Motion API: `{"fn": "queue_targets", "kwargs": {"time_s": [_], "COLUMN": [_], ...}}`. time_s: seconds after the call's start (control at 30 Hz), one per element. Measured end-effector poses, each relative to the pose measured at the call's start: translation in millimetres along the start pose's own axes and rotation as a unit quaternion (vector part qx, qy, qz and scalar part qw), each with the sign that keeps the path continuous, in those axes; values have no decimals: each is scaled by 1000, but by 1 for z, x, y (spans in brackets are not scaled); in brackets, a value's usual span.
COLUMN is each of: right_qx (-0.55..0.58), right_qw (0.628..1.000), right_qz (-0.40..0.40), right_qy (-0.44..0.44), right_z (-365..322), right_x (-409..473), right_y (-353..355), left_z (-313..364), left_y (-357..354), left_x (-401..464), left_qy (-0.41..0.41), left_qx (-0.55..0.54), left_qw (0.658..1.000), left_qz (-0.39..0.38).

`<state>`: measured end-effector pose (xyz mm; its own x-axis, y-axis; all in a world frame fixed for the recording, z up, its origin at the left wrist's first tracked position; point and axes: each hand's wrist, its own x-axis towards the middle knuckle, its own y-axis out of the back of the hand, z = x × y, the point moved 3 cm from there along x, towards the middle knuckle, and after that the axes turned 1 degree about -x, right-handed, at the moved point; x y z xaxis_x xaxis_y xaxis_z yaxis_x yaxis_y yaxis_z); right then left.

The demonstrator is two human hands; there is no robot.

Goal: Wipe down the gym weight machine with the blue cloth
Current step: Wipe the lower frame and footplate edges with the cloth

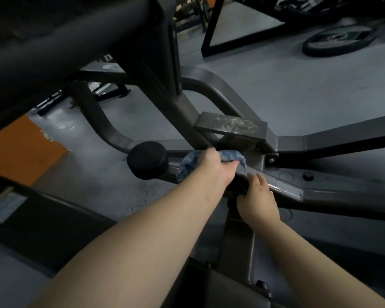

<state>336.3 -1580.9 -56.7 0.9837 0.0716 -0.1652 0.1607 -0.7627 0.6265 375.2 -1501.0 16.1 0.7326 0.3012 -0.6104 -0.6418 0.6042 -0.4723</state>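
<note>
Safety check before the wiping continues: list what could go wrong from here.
1. The left hand presses the blue cloth close under the worn metal plate; knuckles could knock its edge.
2. The right hand rests on the frame bar, probably as a brace; it might slip.
3. The cloth may snag on the bolt.

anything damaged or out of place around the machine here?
Yes. The flat metal plate just beyond the blue cloth has its coating worn off in pale, flaky patches. The floor's grey surface is peeled back to orange at left. A weight plate lies loose on the floor, top right.
</note>
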Motion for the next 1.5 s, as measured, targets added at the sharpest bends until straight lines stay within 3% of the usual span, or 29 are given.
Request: {"fn": "queue_targets", "kwargs": {"time_s": [0.1, 0.17, 0.23, 0.3, 0.37, 0.53, 0.67, 0.8, 0.9, 1.13, 1.27, 1.5], "right_qx": [99, 246, 456, 574, 615, 577, 499, 467, 431, 229, 172, 302], "right_qw": [994, 968, 880, 793, 760, 784, 853, 876, 895, 958, 956, 909], "right_qz": [43, 13, -79, -153, -163, -229, -150, -103, -82, -15, 69, 179], "right_qy": [1, -44, -107, -137, -133, -11, 30, 54, 83, 174, 229, 224], "right_z": [-17, -28, -40, -49, -52, -71, -83, -95, -94, -110, -125, -156], "right_x": [0, 2, 3, 2, 0, -16, -12, -4, 1, 4, 8, 16], "right_y": [10, 10, 5, 2, 6, 18, 21, 29, 33, 52, 71, 102], "left_z": [8, 15, 21, 24, 26, 39, 44, 62, 80, 114, 131, 175], "left_y": [6, 12, 20, 29, 39, 49, 46, 50, 54, 60, 50, 12], "left_x": [-16, -26, -30, -33, -34, -42, -48, -47, -50, -56, -62, -68], "left_qy": [-14, -29, -45, -53, -60, -88, -111, -189, -178, -167, -203, -308], "left_qx": [-12, 19, 45, 96, 168, 249, 302, 206, 93, 94, 76, 31], "left_qw": [999, 998, 996, 992, 982, 962, 946, 959, 980, 981, 976, 950], "left_qz": [-35, -53, -57, -60, -59, -67, -29, 34, 12, 40, 35, -25]}}
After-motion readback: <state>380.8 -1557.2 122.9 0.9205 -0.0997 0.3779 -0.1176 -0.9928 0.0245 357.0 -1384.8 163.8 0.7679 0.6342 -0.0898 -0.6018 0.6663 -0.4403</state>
